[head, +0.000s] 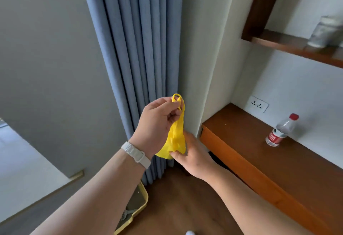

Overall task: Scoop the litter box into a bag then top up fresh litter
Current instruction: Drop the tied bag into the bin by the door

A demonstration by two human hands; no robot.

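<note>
A thin yellow plastic bag (pixel 176 138) is held up in front of the pleated blue curtain (pixel 139 49). Its handle loop is pinched by the raised left hand (pixel 157 119), and its bunched lower end is gripped by the right hand (pixel 193 158). A yellow-rimmed litter box (pixel 144 203) with a pale scoop (pixel 125 215) is seen on the floor below, partly covered by the left forearm. A clear red-capped bottle (pixel 280 131) is seen upright on the brown wooden desk (pixel 259 151).

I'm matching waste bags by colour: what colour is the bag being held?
The bag is plain yellow, seen best in the head view.
</note>
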